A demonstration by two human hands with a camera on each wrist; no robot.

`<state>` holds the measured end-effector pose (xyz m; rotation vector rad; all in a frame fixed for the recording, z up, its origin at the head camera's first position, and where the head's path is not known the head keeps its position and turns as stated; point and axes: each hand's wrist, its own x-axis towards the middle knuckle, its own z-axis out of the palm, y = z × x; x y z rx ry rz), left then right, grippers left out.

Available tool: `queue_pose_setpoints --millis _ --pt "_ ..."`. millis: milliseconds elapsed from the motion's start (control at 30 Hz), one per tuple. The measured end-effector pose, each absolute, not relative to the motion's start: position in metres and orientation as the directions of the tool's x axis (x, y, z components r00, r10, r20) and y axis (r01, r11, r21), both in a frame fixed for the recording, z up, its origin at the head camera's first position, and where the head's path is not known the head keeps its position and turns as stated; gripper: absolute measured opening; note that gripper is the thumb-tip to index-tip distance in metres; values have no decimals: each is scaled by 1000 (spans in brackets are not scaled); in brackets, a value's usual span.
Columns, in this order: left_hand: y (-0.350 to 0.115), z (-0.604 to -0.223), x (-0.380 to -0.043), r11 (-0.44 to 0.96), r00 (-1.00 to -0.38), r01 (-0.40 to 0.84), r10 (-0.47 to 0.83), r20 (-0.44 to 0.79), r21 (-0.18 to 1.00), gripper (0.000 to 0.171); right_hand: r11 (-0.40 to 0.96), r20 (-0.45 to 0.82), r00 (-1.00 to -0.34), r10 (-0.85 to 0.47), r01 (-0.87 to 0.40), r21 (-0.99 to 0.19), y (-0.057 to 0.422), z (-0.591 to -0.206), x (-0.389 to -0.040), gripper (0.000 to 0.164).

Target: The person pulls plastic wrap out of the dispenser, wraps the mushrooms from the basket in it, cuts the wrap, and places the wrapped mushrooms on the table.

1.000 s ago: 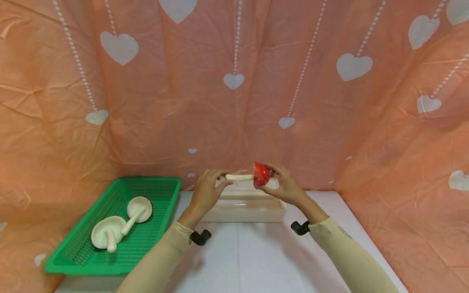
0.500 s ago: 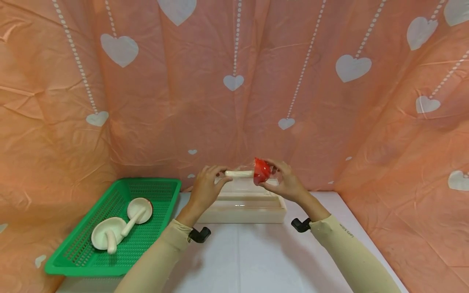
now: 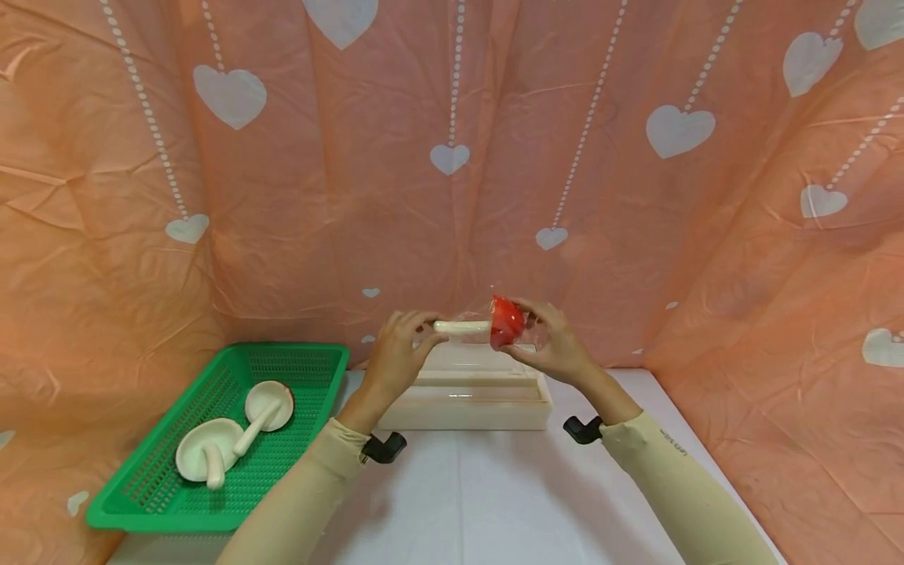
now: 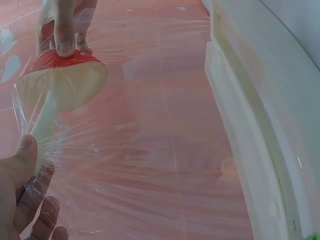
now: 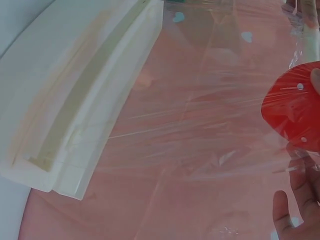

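Held mushroom point(image 3: 473, 327): in the air between the two hands, above and beyond the film box in the head view; it lies on its side there, cap toward the right hand, stem end toward the left.
Cap point(image 3: 507, 322): glossy red with small white dots, its underside cream.
Stem point(image 3: 461, 328): cream, nearly level in the head view, with film gathered around its lower end.
Left hand point(image 3: 398, 355): narrow grip, thumb and fingers pinching the end of the stem through the film.
Right hand point(image 3: 556, 347): grip holding the cap from its outer side, thumb and fingers spread around the red curve.
Clear film point(image 4: 150, 145): wraps the held mushroom and spreads away in a wide, creased sheet, pulled into fine lines near the stem.
Film box point(image 3: 462, 417): pale and long, on the bench, a groove running along its top.
Green basket point(image 3: 180, 522): on the bench to the left, with perforated sides.
Larger mushroom point(image 3: 205, 449): in the basket, cream underside up, stem pointing toward the near side.
Smaller mushroom point(image 3: 268, 406): beside it, also underside up, its stem reaching the larger cap's edge; contact there is unclear.
Bench point(image 3: 494, 494): white-covered.
Backdrop point(image 3: 353, 196): orange-pink sheet printed with white hearts.
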<state>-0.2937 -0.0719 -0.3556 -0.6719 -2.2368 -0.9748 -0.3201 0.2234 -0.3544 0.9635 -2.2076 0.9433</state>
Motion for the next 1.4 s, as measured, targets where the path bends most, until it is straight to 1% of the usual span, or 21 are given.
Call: queue_pose_setpoints --millis 167,367,567,633,800,1033,1167,1267,1400 --pt "-71 -350 -293 599 -682 657 213 700 458 29 495 709 -587 -390 -783 -376 225 -351 -319 80" --pt "-71 -347 -290 605 -674 660 214 707 445 28 489 701 -597 -390 -779 -392 226 -346 -314 80" --pt "-71 -350 -279 595 -665 669 213 715 445 29 503 700 -580 -417 -789 -353 229 -346 -303 80" --pt "-71 -353 -273 589 -660 676 215 720 443 30 510 696 -574 -432 -792 -336 230 -349 -298 81" --pt "-73 -366 -255 585 -659 681 225 718 441 33 531 674 -589 -447 -780 -329 234 -361 -281 80" --pt "-77 -383 -236 620 -682 665 276 677 417 26 549 674 -588 -447 -775 -312 235 -383 -262 76" --pt "-80 -393 -228 641 -686 662 308 660 389 26 572 649 -614 -449 -756 -318 234 -395 -252 73" --pt "-82 -402 -224 649 -693 657 320 645 383 24 590 605 -661 -444 -724 -357 232 -404 -246 72" --pt "-83 -416 -222 658 -724 633 316 614 407 19 595 534 -721 -443 -681 -426 232 -416 -243 72"
